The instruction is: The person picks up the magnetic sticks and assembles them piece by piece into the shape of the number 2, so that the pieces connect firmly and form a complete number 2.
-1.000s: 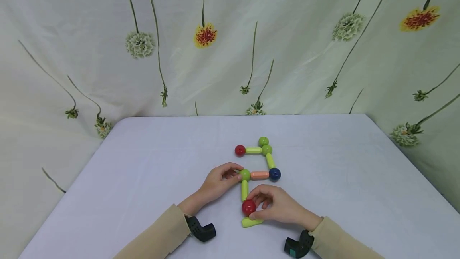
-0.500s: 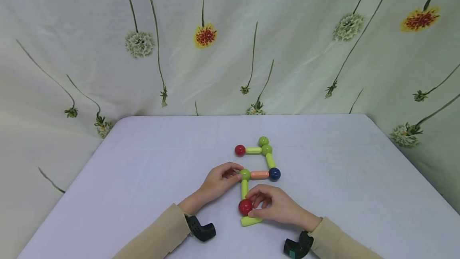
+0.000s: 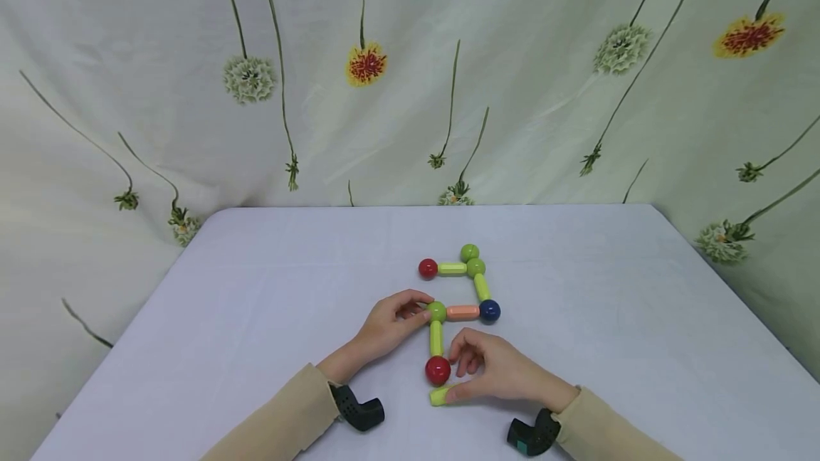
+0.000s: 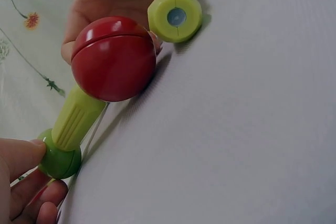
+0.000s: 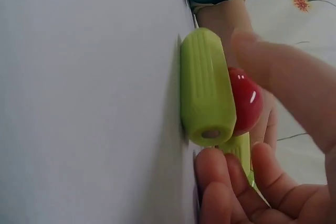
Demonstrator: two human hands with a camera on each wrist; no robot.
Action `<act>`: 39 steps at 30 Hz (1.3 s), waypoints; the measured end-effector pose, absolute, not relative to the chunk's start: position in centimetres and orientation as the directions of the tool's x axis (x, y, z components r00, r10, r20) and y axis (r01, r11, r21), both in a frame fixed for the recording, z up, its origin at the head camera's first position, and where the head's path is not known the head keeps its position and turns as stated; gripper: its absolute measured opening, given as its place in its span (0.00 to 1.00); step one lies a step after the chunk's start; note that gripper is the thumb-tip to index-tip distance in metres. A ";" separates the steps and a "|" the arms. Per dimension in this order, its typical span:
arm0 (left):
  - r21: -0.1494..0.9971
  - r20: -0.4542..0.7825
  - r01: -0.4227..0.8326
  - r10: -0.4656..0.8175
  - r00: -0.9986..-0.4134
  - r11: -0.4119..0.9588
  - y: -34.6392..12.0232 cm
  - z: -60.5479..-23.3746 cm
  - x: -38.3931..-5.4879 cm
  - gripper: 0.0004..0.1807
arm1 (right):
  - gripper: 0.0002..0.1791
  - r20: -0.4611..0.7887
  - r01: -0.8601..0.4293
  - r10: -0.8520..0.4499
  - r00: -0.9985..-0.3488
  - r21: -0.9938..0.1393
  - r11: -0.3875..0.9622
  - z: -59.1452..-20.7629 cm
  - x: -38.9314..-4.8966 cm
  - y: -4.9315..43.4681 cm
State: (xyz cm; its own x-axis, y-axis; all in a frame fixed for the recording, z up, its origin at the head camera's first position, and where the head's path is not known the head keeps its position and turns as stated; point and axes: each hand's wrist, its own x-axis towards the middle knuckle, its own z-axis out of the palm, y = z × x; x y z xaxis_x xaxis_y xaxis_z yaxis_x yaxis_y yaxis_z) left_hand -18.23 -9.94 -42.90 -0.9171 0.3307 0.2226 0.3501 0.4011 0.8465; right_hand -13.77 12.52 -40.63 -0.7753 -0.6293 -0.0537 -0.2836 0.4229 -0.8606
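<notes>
My left hand (image 3: 387, 326) pinches a green ball (image 3: 437, 311) between thumb and fingers. From that ball a lime magnetic stick (image 3: 436, 338) runs toward me to a large red ball (image 3: 438, 371). Just in front of the red ball lies a loose lime stick (image 3: 439, 397), one flat end facing the left wrist camera. My right hand (image 3: 496, 368) hovers beside both, thumb and fingers spread apart. In the right wrist view the loose stick (image 5: 207, 87) lies on the table between thumb and fingers, apparently ungripped, with the red ball (image 5: 248, 103) behind it.
An orange stick (image 3: 463, 313) links the held green ball to a blue ball (image 3: 490, 311). Farther back, lime sticks (image 3: 452, 269) join a green ball (image 3: 476, 267) and a smaller red ball (image 3: 428, 269). Another green ball (image 3: 470, 252) touches behind. A white cloth covers the table (image 3: 288, 269).
My right hand has let go of the large red ball, which shifted slightly left onto the stick's end. The right thumb has dropped toward the loose lime stick. The left hand stays put.
</notes>
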 end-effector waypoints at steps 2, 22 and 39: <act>0.847 0.223 0.351 0.333 -0.916 0.399 -9.9 -43.0 -18.3 0.10 | 0.23 -0.067 -0.291 -0.634 -0.771 -0.847 0.444 -40.5 -13.7 12.6; 0.848 0.224 0.354 0.338 -0.914 0.396 -10.0 -43.0 -18.3 0.11 | 0.11 -0.137 -0.438 -0.761 -0.634 -0.747 0.499 -39.2 -14.0 13.8; 0.847 0.218 0.350 0.339 -0.915 0.401 -9.9 -42.7 -18.0 0.12 | 0.10 -0.214 -0.363 -0.761 -0.613 -0.779 0.512 -38.4 -15.4 16.2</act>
